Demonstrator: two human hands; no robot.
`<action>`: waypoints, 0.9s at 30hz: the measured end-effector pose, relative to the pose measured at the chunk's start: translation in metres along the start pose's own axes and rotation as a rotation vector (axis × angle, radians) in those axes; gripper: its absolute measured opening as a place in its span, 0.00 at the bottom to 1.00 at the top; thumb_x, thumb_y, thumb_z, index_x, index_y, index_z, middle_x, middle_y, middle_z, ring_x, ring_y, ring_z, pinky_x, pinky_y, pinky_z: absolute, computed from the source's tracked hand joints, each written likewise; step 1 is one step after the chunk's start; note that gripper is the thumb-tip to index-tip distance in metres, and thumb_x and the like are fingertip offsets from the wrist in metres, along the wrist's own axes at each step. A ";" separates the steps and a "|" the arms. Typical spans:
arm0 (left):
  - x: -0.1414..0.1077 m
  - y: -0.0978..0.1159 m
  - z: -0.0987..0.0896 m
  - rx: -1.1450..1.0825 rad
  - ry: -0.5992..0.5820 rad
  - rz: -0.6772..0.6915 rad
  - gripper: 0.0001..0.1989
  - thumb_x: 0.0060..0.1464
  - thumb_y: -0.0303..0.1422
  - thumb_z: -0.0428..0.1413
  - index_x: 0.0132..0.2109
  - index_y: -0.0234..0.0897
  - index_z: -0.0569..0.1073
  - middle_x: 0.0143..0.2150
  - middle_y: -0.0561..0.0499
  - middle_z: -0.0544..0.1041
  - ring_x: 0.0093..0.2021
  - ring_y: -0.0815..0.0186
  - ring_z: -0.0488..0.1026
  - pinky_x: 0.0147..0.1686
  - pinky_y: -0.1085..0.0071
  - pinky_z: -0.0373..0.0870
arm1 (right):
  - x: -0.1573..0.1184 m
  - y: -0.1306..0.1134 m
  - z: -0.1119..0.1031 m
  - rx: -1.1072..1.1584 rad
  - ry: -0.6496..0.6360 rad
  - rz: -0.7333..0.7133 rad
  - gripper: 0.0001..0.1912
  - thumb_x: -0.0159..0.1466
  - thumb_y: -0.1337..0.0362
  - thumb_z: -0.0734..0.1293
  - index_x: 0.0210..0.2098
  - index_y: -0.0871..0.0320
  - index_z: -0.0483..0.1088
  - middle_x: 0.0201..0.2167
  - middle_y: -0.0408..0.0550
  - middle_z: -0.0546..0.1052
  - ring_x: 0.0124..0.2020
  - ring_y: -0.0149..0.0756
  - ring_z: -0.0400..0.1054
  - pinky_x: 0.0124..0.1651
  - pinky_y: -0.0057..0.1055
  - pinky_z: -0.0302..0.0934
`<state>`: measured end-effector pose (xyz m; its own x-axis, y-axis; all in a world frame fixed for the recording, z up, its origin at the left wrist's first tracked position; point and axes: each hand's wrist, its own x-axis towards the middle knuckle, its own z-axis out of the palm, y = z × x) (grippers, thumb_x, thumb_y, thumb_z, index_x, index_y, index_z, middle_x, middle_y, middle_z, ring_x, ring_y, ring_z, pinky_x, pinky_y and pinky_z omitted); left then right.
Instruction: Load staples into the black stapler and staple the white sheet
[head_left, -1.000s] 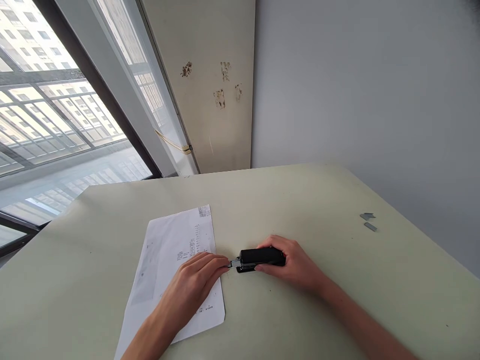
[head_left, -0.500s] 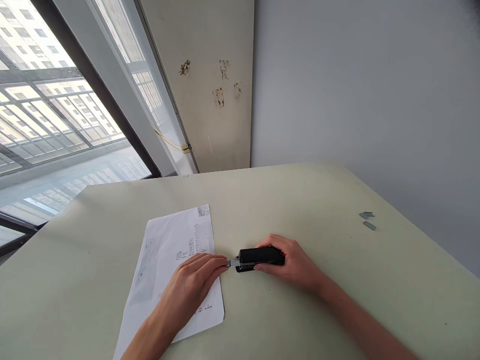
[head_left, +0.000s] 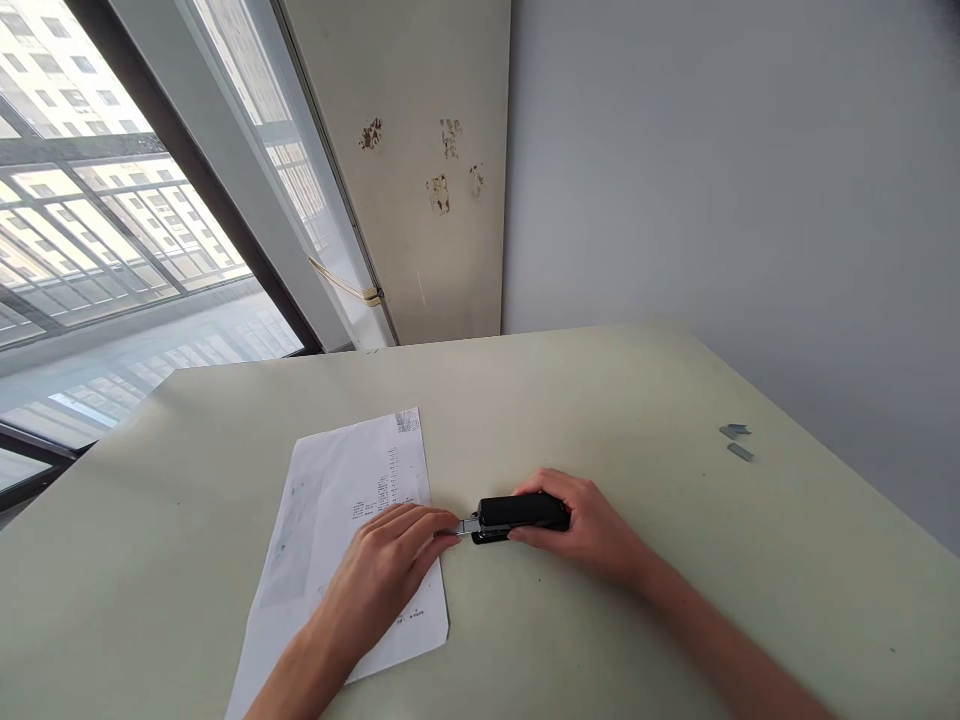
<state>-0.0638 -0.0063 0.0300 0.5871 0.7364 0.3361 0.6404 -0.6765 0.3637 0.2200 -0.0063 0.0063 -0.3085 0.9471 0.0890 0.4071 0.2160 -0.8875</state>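
A black stapler [head_left: 517,512] lies on its base on the table, its long side running left to right. My right hand [head_left: 581,515] wraps round its right end, thumb along the near side and fingers on the far side. From the left end juts a silver metal staple tray [head_left: 469,525], and my left hand [head_left: 394,550] pinches its tip between thumb and fingers. Under my left hand and forearm lie white printed sheets of paper [head_left: 337,470]. The fingertips hide the tray's outer end.
Several small grey strips of staples [head_left: 739,452] lie near the right edge of the pale green table [head_left: 600,400]. A grey wall [head_left: 712,180] borders the table on the right. Behind and to the left are a stained panel [head_left: 405,250] and a window [head_left: 112,220].
My left fingertips have shifted slightly to the right along the metal tray, and the thumb sits a little lower. The right hand and stapler have stayed in place.
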 end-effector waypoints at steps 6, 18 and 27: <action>-0.004 -0.016 -0.011 -0.025 0.014 -0.034 0.10 0.69 0.41 0.58 0.49 0.44 0.81 0.40 0.53 0.84 0.39 0.63 0.81 0.39 0.67 0.78 | 0.000 0.000 0.000 0.012 0.001 -0.002 0.11 0.62 0.56 0.77 0.41 0.51 0.77 0.37 0.43 0.80 0.38 0.39 0.72 0.38 0.32 0.61; -0.009 -0.015 -0.004 -0.220 -0.048 -0.013 0.06 0.68 0.36 0.60 0.46 0.44 0.82 0.36 0.54 0.82 0.36 0.66 0.77 0.36 0.70 0.74 | -0.001 -0.003 -0.008 0.094 -0.072 -0.001 0.12 0.60 0.59 0.78 0.42 0.52 0.77 0.38 0.44 0.80 0.38 0.38 0.72 0.38 0.31 0.63; -0.003 0.005 0.005 -0.315 -0.063 0.040 0.06 0.66 0.38 0.61 0.42 0.43 0.82 0.34 0.54 0.83 0.34 0.65 0.78 0.36 0.68 0.74 | -0.002 -0.002 -0.012 0.163 -0.166 -0.071 0.12 0.59 0.56 0.79 0.40 0.50 0.79 0.41 0.46 0.81 0.37 0.38 0.73 0.37 0.32 0.64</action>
<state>-0.0603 -0.0117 0.0264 0.6449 0.7009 0.3046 0.4370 -0.6652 0.6054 0.2296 -0.0060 0.0135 -0.4743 0.8757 0.0900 0.2393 0.2266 -0.9441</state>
